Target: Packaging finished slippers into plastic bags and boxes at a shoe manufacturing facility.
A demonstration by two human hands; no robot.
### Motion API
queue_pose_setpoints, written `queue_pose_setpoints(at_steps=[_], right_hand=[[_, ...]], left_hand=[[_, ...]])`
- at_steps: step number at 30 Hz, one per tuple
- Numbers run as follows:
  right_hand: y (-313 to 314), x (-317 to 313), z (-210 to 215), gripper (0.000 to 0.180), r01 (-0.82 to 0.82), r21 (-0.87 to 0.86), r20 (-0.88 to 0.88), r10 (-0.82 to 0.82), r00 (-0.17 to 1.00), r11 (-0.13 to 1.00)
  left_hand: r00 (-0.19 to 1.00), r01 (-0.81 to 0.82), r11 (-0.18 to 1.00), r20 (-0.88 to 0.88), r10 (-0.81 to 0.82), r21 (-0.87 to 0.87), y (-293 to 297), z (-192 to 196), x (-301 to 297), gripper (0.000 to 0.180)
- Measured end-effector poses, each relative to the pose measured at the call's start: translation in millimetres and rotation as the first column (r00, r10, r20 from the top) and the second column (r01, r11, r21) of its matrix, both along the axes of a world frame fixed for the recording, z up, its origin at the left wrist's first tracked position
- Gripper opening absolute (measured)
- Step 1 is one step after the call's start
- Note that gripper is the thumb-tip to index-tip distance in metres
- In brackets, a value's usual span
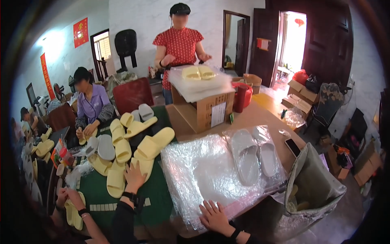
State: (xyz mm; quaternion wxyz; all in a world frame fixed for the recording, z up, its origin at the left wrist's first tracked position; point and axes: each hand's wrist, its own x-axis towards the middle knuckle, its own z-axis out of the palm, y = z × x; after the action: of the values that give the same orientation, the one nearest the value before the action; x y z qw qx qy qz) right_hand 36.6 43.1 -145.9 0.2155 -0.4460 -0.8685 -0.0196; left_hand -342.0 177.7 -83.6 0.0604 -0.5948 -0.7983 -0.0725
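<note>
Spread fingers, not squeezing anything: that is how I see my left hand from far off, palm down against the yellow slippers. Its arm comes up from below, with a black watch on the wrist. Right of it, my right hand lies flat and loose on the shiny clear bags. The slippers are smooth and pale, with wide straps, piled crookedly around and above my left hand. Up and right of my right hand, grey slippers lie under clear plastic.
</note>
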Motion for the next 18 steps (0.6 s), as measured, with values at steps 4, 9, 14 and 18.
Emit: queue_pose_setpoints(at_steps=[4,9,14,18], right_hand=[[-7,3,-7,0.054,0.043,-0.028,0.042,-0.042,0.998,0.999],[-4,-1,-8,0.052,0.022,-0.03,0.04,-0.02,0.999,0.999],[5,1,-6,0.053,0.013,-0.065,0.0,-0.013,1.0,0.998],[8,-1,0,0.054,0.026,-0.088,-0.008,-0.027,1.0,0.996]], left_hand=[[0.997,-0.056,0.979,0.045,0.066,-0.194,-3,14,2,0.084],[0.977,0.006,0.999,0.213,0.002,-0.038,-3,-19,-34,0.101],[0.942,0.043,0.999,0.331,-0.049,0.028,13,-15,-22,0.122],[0.95,-0.073,0.995,0.3,0.089,-0.064,15,-17,-5,0.128]])
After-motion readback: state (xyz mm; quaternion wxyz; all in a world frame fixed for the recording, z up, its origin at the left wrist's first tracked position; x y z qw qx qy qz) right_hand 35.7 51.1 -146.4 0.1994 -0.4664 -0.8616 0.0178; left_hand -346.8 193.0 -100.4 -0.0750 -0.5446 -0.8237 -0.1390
